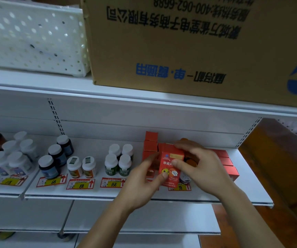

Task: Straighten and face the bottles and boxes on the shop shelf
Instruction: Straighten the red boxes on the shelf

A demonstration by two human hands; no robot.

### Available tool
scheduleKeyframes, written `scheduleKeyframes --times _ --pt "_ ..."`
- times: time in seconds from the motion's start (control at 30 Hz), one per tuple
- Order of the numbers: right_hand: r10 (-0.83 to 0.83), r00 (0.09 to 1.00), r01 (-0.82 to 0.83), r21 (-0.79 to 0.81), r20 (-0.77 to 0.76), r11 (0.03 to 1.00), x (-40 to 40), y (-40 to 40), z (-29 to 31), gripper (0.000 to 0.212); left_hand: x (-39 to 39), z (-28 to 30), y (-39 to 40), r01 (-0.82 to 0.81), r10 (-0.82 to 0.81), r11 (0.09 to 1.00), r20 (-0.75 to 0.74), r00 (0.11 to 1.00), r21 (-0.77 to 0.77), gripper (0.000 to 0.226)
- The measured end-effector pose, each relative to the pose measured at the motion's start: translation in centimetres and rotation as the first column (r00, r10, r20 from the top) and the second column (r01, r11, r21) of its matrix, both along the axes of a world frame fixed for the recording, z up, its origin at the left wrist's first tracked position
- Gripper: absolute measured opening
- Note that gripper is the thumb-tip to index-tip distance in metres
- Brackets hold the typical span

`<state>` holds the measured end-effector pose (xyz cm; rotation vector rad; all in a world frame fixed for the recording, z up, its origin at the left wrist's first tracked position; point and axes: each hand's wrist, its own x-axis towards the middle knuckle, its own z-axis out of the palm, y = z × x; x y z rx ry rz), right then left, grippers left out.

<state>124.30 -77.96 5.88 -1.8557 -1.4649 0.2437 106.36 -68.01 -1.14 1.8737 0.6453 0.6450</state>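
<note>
Both of my hands hold one red box [170, 159] with a cartoon face on its front, just above the white shelf [97, 193]. My left hand [144, 183] grips its left side, thumb on the front. From the right, my right hand [199, 165] clasps its top and side. More red boxes stand stacked behind it at the left [151, 143], and others lie on the right [227, 163]. A bottle [185, 178] is partly hidden behind the held box. Rows of white-capped bottles [119, 161] fill the shelf to the left.
Red and yellow price tags [80, 184] line the shelf front. A large cardboard carton [189, 47] and a white perforated basket [31, 36] sit on the shelf above. A brown wooden panel [278, 158] stands at the right end. Lower shelves lie below.
</note>
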Motion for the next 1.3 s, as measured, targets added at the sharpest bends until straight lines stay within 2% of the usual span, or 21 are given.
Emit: scheduleKeyframes --times 0.13,0.23,0.33,0.43,0.5,0.6,0.7,0.77,0.9,1.03,1.17,1.3 --pt "-0.033 0.999 0.037 0.105 -0.042 0.994 -0.8 -0.5 0.2 0.041 -0.9 1.2 -0.8 -0.038 0.048 0.994 0.098 0.994 -0.099 0.053" --pt "-0.052 0.996 0.061 0.124 -0.070 0.990 -1.5 -0.7 0.3 0.045 -1.3 2.1 -1.4 -0.055 0.074 0.988 0.126 0.989 -0.141 0.051" --pt "-0.046 0.976 0.074 0.125 -0.214 0.989 -2.0 -1.0 -0.1 0.041 -1.5 2.4 -1.9 -0.078 0.106 0.982 0.160 0.981 -0.170 0.049" --pt "-0.013 0.909 0.081 0.147 -0.417 0.986 -3.0 -1.3 -0.4 0.054 -1.6 2.9 -2.3 -0.107 0.143 0.977 0.189 0.972 -0.186 0.046" --pt "0.002 0.877 0.087 0.162 -0.480 0.983 -3.9 -1.5 -0.5 0.049 -1.7 3.2 -2.6 -0.123 0.168 0.972 0.220 0.961 -0.202 0.044" --pt "0.024 0.851 0.069 0.156 -0.525 0.985 -5.3 -2.0 -0.8 0.034 -1.6 3.5 -2.7 -0.147 0.211 0.957 0.249 0.945 -0.252 0.047" --pt "0.028 0.822 0.064 0.142 -0.568 0.988 -6.6 -2.5 -1.4 0.040 -1.6 3.9 -2.9 -0.148 0.235 0.940 0.268 0.934 -0.309 0.053" --pt "0.019 0.800 0.092 0.155 -0.599 0.984 -7.3 -2.6 -1.5 0.043 -1.8 4.0 -2.9 -0.135 0.221 0.942 0.267 0.938 -0.307 0.048" --pt "-0.008 0.786 0.142 0.168 -0.618 0.976 -7.8 -3.1 -1.1 0.041 -2.3 4.4 -3.2 -0.090 0.180 0.942 0.261 0.948 -0.323 0.047" --pt "-0.005 0.759 0.148 0.165 -0.651 0.975 -8.3 -3.4 -0.7 0.035 -2.5 4.8 -3.4 -0.115 0.212 0.935 0.271 0.939 -0.335 0.049" --pt "-0.002 0.721 0.168 0.171 -0.693 0.971 -8.7 -3.4 -0.6 0.033 -2.7 4.9 -3.6 -0.139 0.225 0.939 0.256 0.940 -0.315 0.048" --pt "-0.021 0.726 0.211 0.194 -0.687 0.958 -9.1 -3.2 -0.5 0.035 -2.6 5.1 -3.9 -0.218 0.260 0.956 0.228 0.938 -0.194 0.032"
